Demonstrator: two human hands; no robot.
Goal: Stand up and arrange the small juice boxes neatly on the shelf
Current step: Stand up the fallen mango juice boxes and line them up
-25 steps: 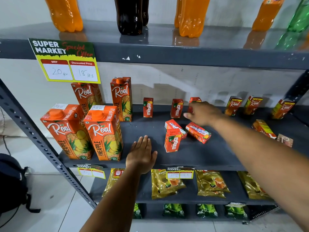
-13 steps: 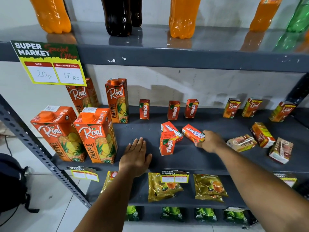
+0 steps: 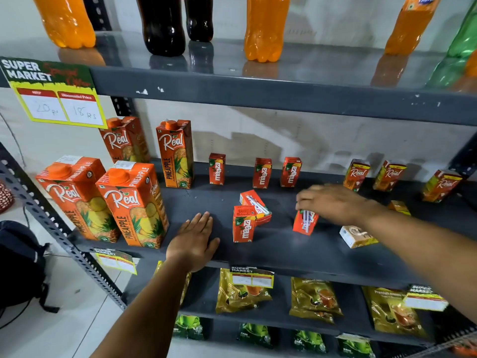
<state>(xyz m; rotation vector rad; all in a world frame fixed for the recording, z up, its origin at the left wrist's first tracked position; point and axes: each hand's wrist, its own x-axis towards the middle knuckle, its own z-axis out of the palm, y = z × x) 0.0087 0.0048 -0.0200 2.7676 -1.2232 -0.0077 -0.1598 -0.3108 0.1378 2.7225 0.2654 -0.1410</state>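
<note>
The grey middle shelf (image 3: 284,249) holds small red Maaza juice boxes. Three stand along the back (image 3: 216,168) (image 3: 262,173) (image 3: 291,171). Near the front one stands upright (image 3: 244,224), and another lies tilted just behind it (image 3: 255,204). My right hand (image 3: 333,202) grips the top of a further Maaza box (image 3: 305,223), which is nearly upright just above the shelf. My left hand (image 3: 193,239) lies flat, palm down, on the shelf's front edge. Three small Real boxes stand at the back right (image 3: 356,174) (image 3: 389,175) (image 3: 441,186). One pale box lies flat (image 3: 357,236) by my right forearm.
Tall Real pineapple cartons (image 3: 131,202) crowd the shelf's left end. Soda bottles (image 3: 265,27) stand on the shelf above, with a price sign (image 3: 54,94) on its edge. Gold pouches (image 3: 242,293) fill the shelf below. A slanted metal upright (image 3: 51,228) and a dark bag (image 3: 18,267) are at left.
My right hand drew back from the rear row, took hold of a lying Maaza box and raised it almost upright, a little to the right. The left hand stayed flat.
</note>
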